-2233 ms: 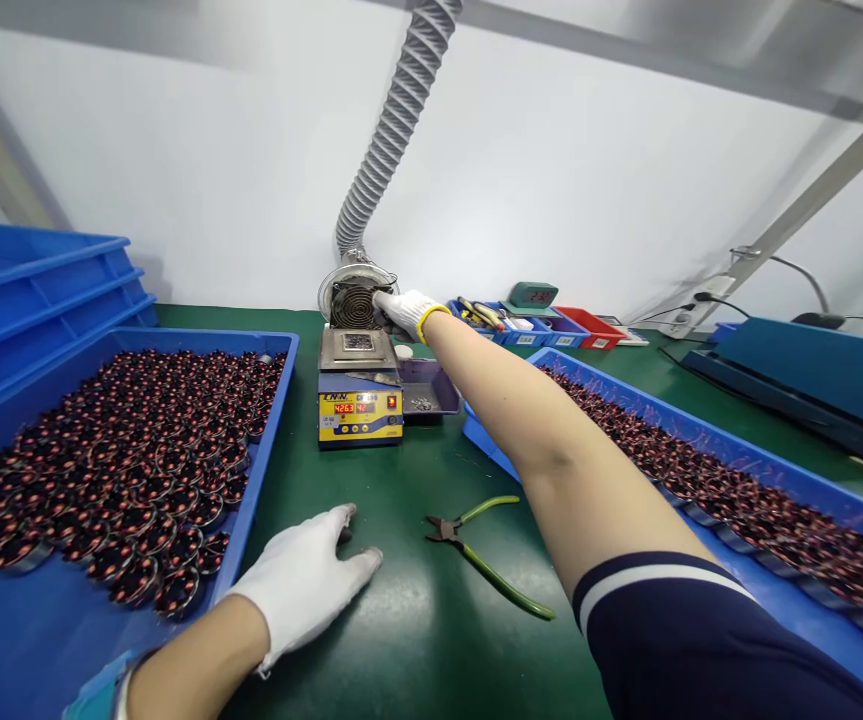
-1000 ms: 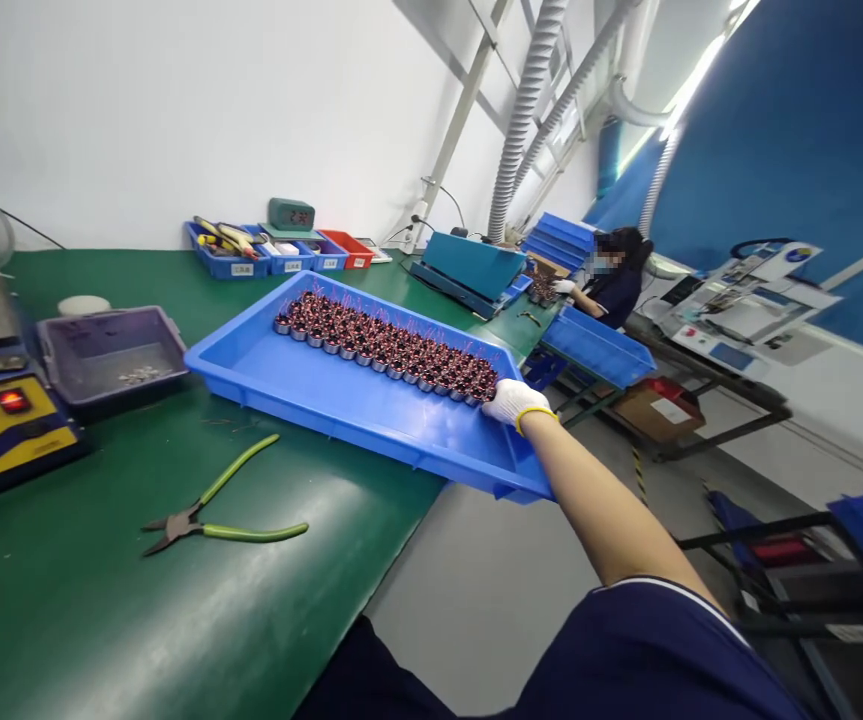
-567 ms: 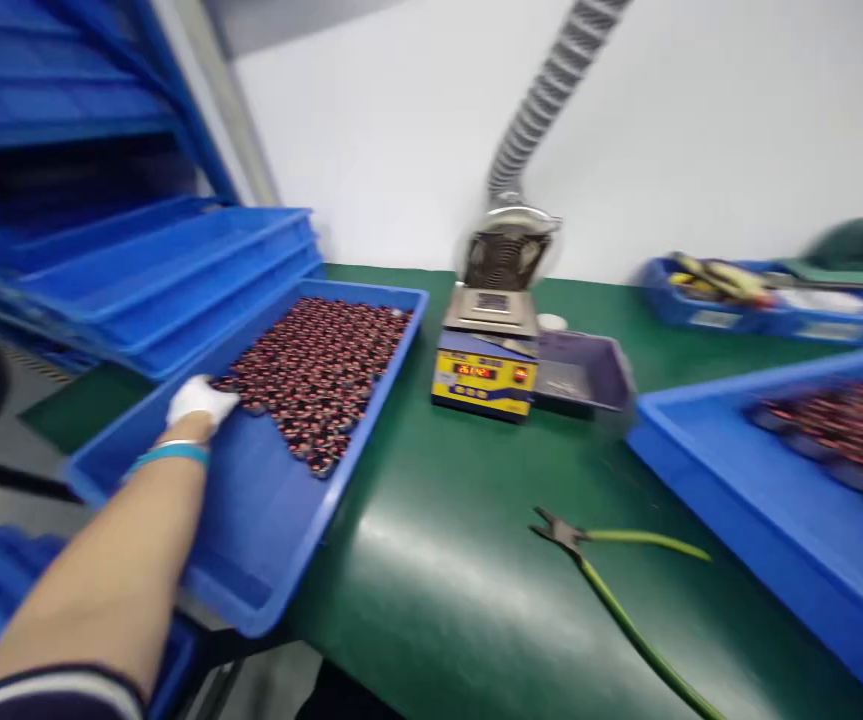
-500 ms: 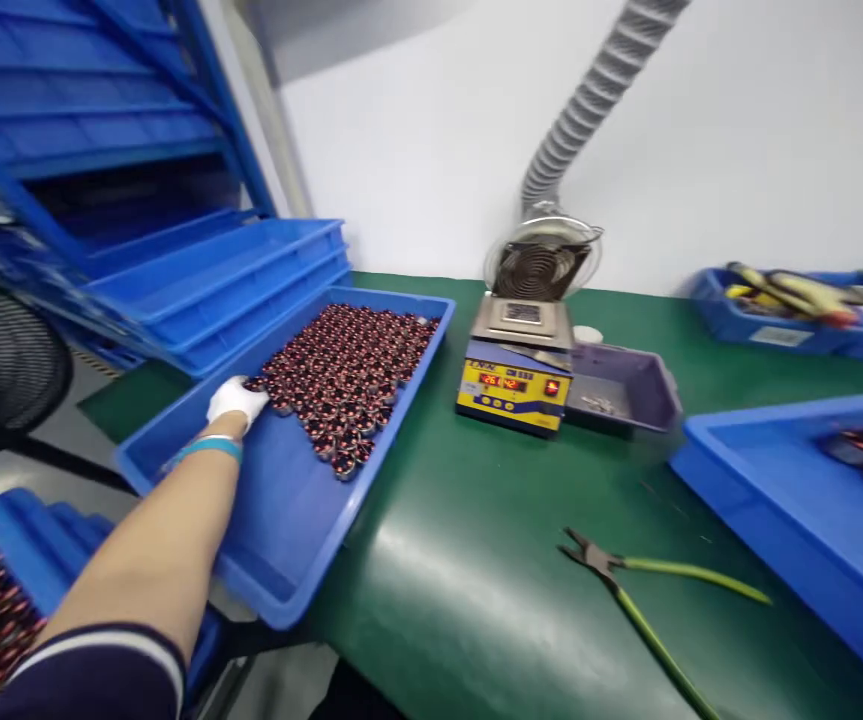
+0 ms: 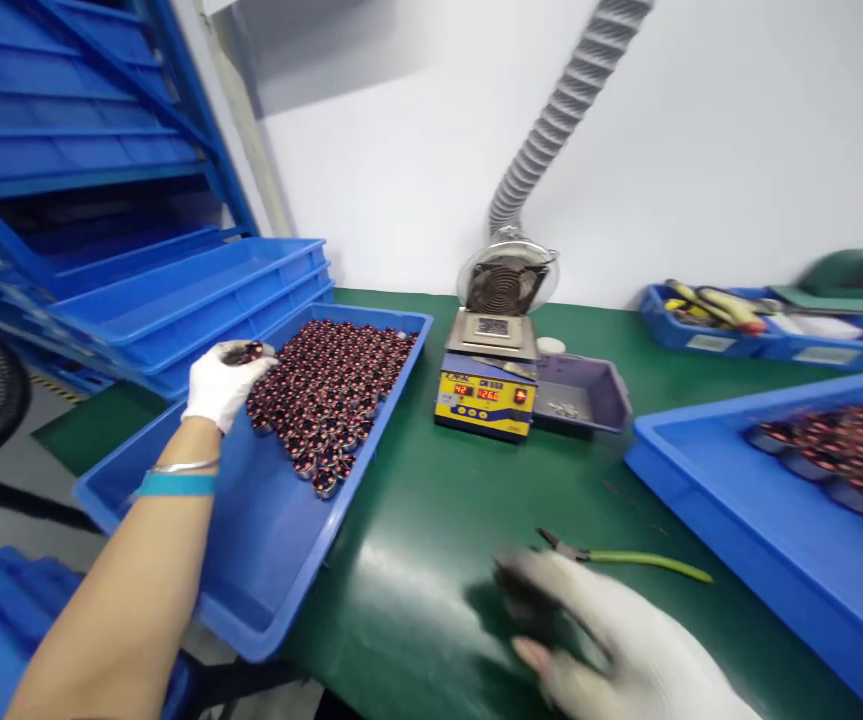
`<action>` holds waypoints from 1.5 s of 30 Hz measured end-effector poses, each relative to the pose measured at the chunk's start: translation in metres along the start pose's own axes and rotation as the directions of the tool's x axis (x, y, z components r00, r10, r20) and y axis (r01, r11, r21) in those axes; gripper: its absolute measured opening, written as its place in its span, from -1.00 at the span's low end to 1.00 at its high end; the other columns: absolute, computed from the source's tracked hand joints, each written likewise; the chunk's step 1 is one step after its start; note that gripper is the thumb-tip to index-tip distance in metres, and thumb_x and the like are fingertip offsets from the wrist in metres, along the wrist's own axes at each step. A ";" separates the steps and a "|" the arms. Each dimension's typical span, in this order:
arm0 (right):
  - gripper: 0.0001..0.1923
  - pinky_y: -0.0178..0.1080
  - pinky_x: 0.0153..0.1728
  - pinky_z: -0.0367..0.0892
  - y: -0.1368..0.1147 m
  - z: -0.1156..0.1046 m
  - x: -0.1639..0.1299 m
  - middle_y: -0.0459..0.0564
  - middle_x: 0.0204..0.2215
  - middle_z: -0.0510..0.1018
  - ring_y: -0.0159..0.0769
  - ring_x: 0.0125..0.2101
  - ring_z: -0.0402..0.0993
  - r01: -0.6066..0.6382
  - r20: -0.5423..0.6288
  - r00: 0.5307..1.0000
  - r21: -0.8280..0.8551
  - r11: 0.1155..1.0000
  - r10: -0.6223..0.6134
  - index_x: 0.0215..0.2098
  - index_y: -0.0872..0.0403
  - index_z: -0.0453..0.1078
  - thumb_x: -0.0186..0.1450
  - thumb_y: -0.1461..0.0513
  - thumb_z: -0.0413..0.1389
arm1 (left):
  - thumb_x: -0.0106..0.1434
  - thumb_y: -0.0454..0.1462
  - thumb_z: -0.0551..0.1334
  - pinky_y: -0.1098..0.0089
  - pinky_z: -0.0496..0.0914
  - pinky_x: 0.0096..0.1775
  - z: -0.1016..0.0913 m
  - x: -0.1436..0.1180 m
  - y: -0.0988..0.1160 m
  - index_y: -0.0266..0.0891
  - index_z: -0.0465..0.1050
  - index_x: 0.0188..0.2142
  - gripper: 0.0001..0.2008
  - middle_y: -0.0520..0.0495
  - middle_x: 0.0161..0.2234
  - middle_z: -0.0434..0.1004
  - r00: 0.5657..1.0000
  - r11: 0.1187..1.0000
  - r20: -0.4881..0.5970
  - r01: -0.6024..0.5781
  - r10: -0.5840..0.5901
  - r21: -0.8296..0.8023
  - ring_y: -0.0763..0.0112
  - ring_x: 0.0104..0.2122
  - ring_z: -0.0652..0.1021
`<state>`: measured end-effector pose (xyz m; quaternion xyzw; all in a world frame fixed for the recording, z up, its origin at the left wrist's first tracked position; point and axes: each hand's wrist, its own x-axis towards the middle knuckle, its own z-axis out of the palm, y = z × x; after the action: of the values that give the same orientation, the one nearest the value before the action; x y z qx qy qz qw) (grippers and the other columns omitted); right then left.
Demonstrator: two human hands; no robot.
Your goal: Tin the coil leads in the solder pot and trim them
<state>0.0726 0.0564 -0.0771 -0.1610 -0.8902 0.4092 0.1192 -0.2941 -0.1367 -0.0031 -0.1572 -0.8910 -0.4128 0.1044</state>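
Note:
My left hand [image 5: 222, 385], in a white glove, pinches a small round coil part [image 5: 245, 352] with copper-coloured windings and a dark centre. It is held over the left rim of a blue tray [image 5: 251, 610]. Many similar coil parts [image 5: 337, 385] stand packed together at that tray's far end. My right hand [image 5: 611, 630], gloved in white and blurred by motion, hovers above the green table with thumb and forefinger apart. A dark smear shows at its fingertips. Beneath and behind it lie pliers with green handles [image 5: 648, 562], partly covered by the hand.
A yellow-fronted heated pot [image 5: 483, 395] with lit digits stands mid-table, a fan and duct [image 5: 551, 130] behind it. Beside it sits a purple bin [image 5: 588, 390]. At right is another blue tray [image 5: 768, 520] with coil parts; stacked blue trays [image 5: 198, 290] stand left.
My left hand has lifted a coil part out of the left tray. My right hand has come into view from the lower right, over the pliers. The view has shifted slightly right.

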 end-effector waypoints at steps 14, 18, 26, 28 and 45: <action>-0.23 -0.33 -0.33 0.37 -0.008 -0.004 0.079 -0.02 -0.19 0.49 -0.33 -0.28 0.43 -0.119 0.288 0.956 0.555 0.823 -0.056 0.19 0.08 0.17 0.00 0.34 0.22 | 0.04 -0.37 0.22 0.26 0.40 -0.07 0.080 -0.138 0.075 -0.11 0.39 -0.02 -0.54 -0.10 -0.04 0.45 0.263 0.537 0.559 -0.739 0.787 -0.408 0.25 -0.10 0.50; -0.23 -0.26 -0.22 0.39 -0.015 -0.010 0.078 -0.03 -0.18 0.48 -0.33 -0.27 0.44 -0.052 0.099 0.995 0.432 0.900 0.010 0.17 0.06 0.19 -0.01 0.34 0.24 | -0.18 -0.23 0.41 0.22 0.36 0.03 0.074 -0.134 0.079 -0.12 0.07 0.21 -0.06 -0.15 0.10 0.34 0.449 0.763 0.649 -0.547 0.615 -0.345 0.14 0.00 0.45; -0.53 -0.22 -0.19 0.41 -0.017 0.010 0.073 -0.07 -0.26 0.49 -0.32 -0.28 0.46 -0.022 -0.101 0.991 0.503 0.864 0.084 -0.16 0.06 0.37 -0.07 0.31 0.26 | -0.09 -0.02 0.36 0.47 0.20 -0.59 0.085 -0.138 0.083 -0.21 0.26 -0.60 -0.62 0.11 -0.67 0.32 0.426 0.961 0.877 0.055 0.222 -0.270 0.49 -0.64 0.34; -0.56 -0.24 -0.25 0.42 -0.020 0.014 0.072 -0.10 -0.34 0.48 -0.34 -0.34 0.46 -0.053 -0.052 0.993 0.585 0.809 0.103 -0.21 0.06 0.36 -0.09 0.33 0.27 | 0.04 0.05 0.24 0.48 0.10 -0.62 0.086 -0.140 0.085 -0.21 0.19 -0.67 -0.56 0.14 -0.73 0.21 0.425 0.953 0.871 0.058 0.246 -0.297 0.55 -0.68 0.25; -0.51 -0.33 -0.44 0.39 -0.030 0.026 0.068 -0.12 -0.42 0.48 -0.39 -0.44 0.44 -0.156 0.039 0.971 0.853 0.498 0.237 -0.29 0.06 0.28 -0.18 0.31 0.34 | 0.06 0.17 0.16 0.44 0.23 -0.63 0.083 -0.119 0.076 -0.19 0.36 -0.50 -0.54 0.07 -0.67 0.34 0.776 0.750 0.584 0.236 0.238 -0.619 0.49 -0.69 0.34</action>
<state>-0.0045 0.0460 -0.0658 -0.1993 -0.5467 0.7948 0.1720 -0.1608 -0.0494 -0.0403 -0.3128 -0.6671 -0.6233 -0.2621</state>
